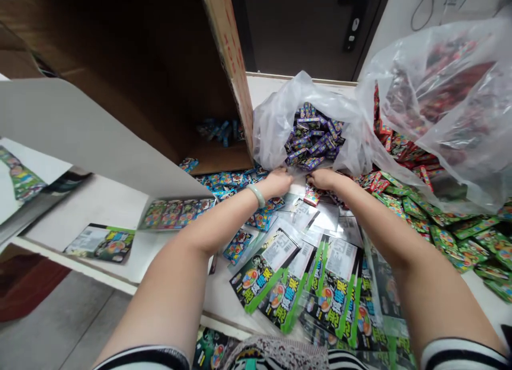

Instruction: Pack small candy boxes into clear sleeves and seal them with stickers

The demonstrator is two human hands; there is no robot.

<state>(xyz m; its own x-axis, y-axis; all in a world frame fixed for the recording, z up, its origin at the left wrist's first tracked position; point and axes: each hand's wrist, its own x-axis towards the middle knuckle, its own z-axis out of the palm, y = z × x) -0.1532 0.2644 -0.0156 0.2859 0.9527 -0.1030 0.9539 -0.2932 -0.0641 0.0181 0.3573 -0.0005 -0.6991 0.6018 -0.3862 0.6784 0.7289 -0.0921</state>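
My left hand (281, 182), a pale green bangle on its wrist, is closed at the front lip of a clear plastic bag (270, 127) and appears to grip the film. The bag lies open, full of small purple candy packets (314, 138). My right hand (324, 179) is closed just to the right at the same lip. Its fingertips are partly hidden, so what they hold cannot be made out. A red packet (312, 195) lies right below it. Between my forearms, black and green printed pouches (276, 258) overlap on the white table.
Blue packets (262, 219) spill beside a large open cardboard box (228, 45) on the left. A bag of red packets (436, 98) and loose green packets (456, 242) lie on the right. A white panel (92, 125) stands at left; a dark door (296, 29) is behind.
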